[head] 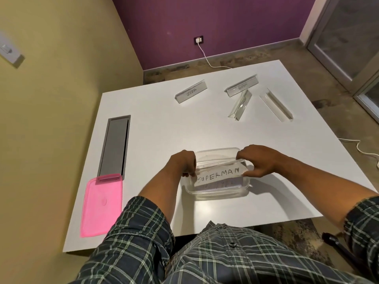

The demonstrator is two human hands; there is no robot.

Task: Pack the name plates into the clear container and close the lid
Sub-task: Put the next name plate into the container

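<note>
Both hands, left (184,163) and right (259,162), are gripping the SUPERMAN plate (218,175) by its ends inside the clear container (217,191). Four plates are lying at 12-1 o'clock; pink lid (101,206) is sitting at 9 o'clock.

White table (155,128) with grey hatch (114,146); wall charger (198,40).
</note>
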